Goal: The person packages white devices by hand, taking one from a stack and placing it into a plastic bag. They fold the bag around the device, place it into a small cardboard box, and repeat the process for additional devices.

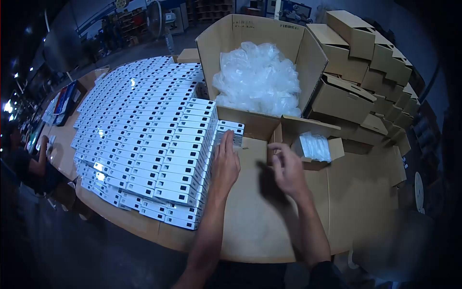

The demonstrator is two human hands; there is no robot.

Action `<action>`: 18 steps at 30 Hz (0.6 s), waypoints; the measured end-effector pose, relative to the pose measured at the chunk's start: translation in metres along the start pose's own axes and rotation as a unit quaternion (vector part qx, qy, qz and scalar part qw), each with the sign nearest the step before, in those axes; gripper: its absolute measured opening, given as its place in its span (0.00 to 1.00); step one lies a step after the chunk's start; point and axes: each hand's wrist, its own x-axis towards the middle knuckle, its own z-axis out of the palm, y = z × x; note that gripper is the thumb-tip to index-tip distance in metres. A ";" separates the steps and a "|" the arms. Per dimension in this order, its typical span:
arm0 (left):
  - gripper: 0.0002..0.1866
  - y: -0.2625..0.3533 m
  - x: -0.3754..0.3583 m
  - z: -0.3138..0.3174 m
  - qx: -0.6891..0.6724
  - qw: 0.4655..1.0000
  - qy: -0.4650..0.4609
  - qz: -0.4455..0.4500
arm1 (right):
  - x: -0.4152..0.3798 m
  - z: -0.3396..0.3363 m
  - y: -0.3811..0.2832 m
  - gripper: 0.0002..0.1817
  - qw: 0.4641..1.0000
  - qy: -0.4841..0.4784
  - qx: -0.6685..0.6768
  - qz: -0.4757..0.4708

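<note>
My left hand reaches to a short stack of small white boxes beside the big block of boxes. Its fingers are stretched out and touch the near side of that stack. My right hand hovers over the cardboard-covered table, fingers loosely bent and apart, with nothing visible in them. Close to it stands an open small carton with clear plastic-wrapped items inside. Rows of white boxes with dark square marks are piled to the left of my left hand.
A large open carton full of clear plastic bags stands at the back. Brown cartons are stacked at the right. Another person's arm shows at far left. A fan stands behind the table.
</note>
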 end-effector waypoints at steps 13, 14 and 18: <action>0.23 -0.002 0.008 0.018 -0.012 0.995 0.075 -0.058 | 0.039 0.044 0.018 0.46 0.983 -0.180 0.021 0.038; 0.22 0.000 0.007 0.017 -0.006 0.996 0.075 -0.053 | 0.039 0.040 0.016 0.48 0.977 -0.198 0.046 0.065; 0.20 0.009 0.003 0.007 0.019 0.995 0.097 -0.029 | 0.038 0.028 0.017 0.49 0.963 -0.217 0.082 0.138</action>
